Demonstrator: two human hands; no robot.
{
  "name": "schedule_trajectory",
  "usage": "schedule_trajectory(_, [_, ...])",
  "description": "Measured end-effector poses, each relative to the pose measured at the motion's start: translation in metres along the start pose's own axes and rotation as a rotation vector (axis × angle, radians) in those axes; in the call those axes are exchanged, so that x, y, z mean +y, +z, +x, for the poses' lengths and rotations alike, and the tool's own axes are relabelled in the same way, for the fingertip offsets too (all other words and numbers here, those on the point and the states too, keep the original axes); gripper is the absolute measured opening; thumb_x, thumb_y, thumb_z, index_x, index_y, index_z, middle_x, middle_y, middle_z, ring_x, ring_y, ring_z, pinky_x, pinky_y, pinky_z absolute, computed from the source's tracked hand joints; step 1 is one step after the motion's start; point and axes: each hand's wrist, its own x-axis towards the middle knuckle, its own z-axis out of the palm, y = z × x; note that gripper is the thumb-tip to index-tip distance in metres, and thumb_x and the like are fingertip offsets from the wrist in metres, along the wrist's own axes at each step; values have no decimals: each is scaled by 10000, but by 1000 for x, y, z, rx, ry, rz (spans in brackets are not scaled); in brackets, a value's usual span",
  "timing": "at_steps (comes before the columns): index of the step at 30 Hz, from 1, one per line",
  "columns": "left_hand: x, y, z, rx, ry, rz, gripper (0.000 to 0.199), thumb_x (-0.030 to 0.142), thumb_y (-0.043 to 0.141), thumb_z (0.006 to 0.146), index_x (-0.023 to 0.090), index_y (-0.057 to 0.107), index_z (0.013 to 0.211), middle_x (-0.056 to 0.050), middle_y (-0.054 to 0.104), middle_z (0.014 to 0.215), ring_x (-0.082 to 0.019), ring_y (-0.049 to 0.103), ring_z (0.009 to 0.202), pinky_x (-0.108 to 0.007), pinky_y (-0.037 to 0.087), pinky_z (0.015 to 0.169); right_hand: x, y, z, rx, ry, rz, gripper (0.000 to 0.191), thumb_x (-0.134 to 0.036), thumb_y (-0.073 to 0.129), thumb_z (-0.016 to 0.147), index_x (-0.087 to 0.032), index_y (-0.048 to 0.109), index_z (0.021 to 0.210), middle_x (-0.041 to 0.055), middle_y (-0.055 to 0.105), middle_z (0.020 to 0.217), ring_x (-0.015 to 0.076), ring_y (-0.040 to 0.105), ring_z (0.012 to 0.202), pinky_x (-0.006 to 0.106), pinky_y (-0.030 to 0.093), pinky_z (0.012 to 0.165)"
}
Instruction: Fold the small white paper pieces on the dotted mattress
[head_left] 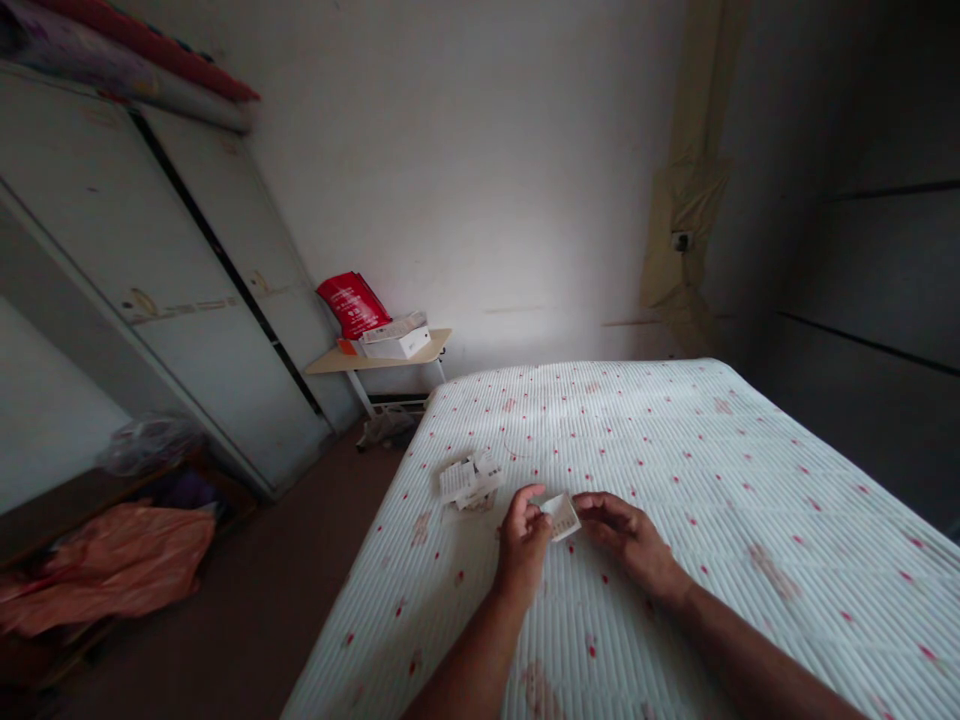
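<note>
A small white printed paper (562,517) is held above the bed between my two hands. My left hand (525,535) pinches its left edge between thumb and fingers. At the paper's upper right edge is my right hand (626,537), its fingers bent and drawn together at the corner; the fingertips are small and hard to make out. Several loose printed papers (471,480) lie in an overlapping pile on the bed, to the left of my left hand and a little farther off.
The bed (637,430) has a white ribbed cover with red dots. Beyond its far left corner, a small table (330,362) bears a red bag (354,303) and a white box (397,343). Orange cloth (127,560) lies at the left, below the wardrobe (217,340).
</note>
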Motion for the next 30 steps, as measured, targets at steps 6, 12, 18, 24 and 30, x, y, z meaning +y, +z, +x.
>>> schedule_trajectory(6, [2,3,-2,-6,3,-22,369,213,498,723,179,488,1091,6,580,698,-132,560,664,-223,439,621,-7,2,-2,12,18,35,228,-381,606,740,-209,595,889,32,645,862,197,596,843,329,461,788])
schedule_trajectory(12, [4,5,-4,-15,20,-4,363,165,497,706,182,493,1068,36,541,643,-117,533,616,-206,418,589,-4,6,-1,-47,10,119,164,-291,611,739,-201,556,864,22,643,827,175,597,798,307,454,751])
schedule_trajectory(18, [10,8,-8,13,73,192,327,114,524,664,191,474,978,44,543,653,-119,539,647,-199,417,608,1,8,1,24,16,166,273,-274,648,692,-201,525,925,2,627,759,154,588,703,279,446,661])
schedule_trajectory(24, [6,9,-10,87,186,332,205,105,536,650,206,427,791,56,495,657,-107,521,645,-189,405,611,-4,11,0,19,30,135,229,-313,662,694,-192,542,847,8,616,762,151,577,711,271,440,665])
schedule_trajectory(30, [4,6,-9,17,307,453,130,86,513,668,188,521,748,0,568,763,-151,544,781,-262,432,743,-5,11,-2,14,13,26,164,-323,621,727,-178,557,768,2,595,723,137,551,672,254,427,628])
